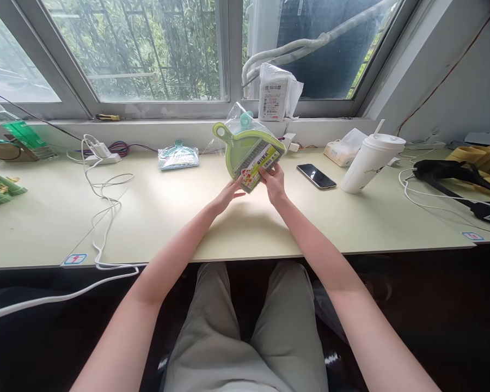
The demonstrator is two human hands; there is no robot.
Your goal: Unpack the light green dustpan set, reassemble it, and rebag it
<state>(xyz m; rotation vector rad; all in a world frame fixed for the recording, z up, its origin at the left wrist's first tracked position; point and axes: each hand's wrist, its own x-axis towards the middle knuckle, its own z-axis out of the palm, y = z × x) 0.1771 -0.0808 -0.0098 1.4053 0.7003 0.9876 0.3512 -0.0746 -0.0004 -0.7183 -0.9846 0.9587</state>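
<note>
A light-green mini dustpan and brush set [245, 147] in a clear plastic bag, with a colourful label card at its lower edge, is held up above the middle of the pale desk [167, 218]. My left hand [231, 193] grips the lower left corner of the pack. My right hand [273, 182] pinches the label end on the right. The pack's looped handle points up and to the left. A second, teal set [178, 156] in its bag lies flat on the desk further back on the left.
A phone [316, 176] and a white lidded cup with a straw [371, 162] sit to the right. White cable and charger [102, 179] trail on the left; black cables [453, 174] far right. A wrapped parcel [275, 92] rests on the windowsill.
</note>
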